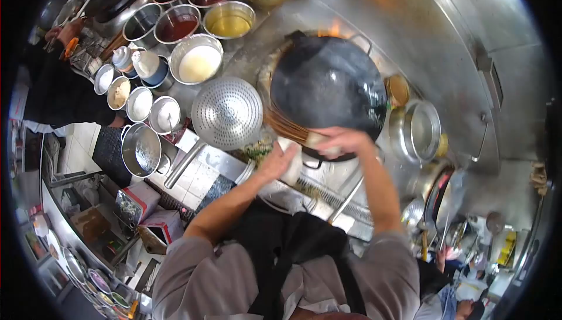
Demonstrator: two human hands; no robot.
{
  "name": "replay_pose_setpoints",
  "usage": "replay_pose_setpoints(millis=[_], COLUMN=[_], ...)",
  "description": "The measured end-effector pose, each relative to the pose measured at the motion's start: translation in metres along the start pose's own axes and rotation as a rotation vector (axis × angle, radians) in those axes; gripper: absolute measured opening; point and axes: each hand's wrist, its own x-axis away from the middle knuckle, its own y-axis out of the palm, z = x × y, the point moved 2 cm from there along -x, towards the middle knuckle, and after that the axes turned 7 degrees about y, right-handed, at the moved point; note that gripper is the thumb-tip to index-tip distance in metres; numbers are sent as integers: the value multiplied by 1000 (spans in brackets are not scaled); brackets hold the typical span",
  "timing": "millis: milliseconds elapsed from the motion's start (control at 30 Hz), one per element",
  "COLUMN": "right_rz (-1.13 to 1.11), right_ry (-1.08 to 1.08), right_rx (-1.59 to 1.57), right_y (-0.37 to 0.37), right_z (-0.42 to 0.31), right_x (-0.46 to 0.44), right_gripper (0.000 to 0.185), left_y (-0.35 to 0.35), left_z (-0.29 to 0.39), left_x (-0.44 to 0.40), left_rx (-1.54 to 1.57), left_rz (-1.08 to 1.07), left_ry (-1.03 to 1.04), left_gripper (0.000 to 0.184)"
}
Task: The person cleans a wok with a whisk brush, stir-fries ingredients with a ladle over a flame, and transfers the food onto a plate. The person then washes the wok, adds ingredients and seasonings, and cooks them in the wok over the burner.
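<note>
My left hand (277,164) is closed on a folded white cloth (291,170) at the near left side of a black wok (328,86). My right hand (346,140) reaches over the wok's near rim, fingers wrapped round the pale end of a bamboo wok brush (288,123). The brush's brown bristles point left, across the wok's near left edge. A looped handle shows below that rim. The wok sits on a burner with flames (335,29) behind it, and its inside looks dark and hazy with steam.
A large perforated strainer (227,113) lies left of the wok. Beyond it stand metal containers of sauces (229,21) and small bowls of white powder (139,103). Metal pots (421,131) stand to the right. At the far left, another person's hand (71,30) is near a second wok.
</note>
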Motion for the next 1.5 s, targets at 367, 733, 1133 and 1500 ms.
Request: replay_pose_setpoints(millis=[367,733,1133,1500], right_rz=[1872,1787,1675,1844], right_ry=[-499,90,-557,-8], right_rx=[109,436,-175,22], right_y=[12,98,-46,-220], right_z=[140,302,277,329], right_x=[115,43,229,213], right_gripper=[70,68,69,42], left_y=[-130,-136,-107,106], left_z=[2,-48,-78,19], left_x=[94,98,159,174], left_rx=[171,-481,-557,-777], left_rz=[65,188,502,-229], left_ry=[-17,36,34,971], left_gripper=[59,56,91,26])
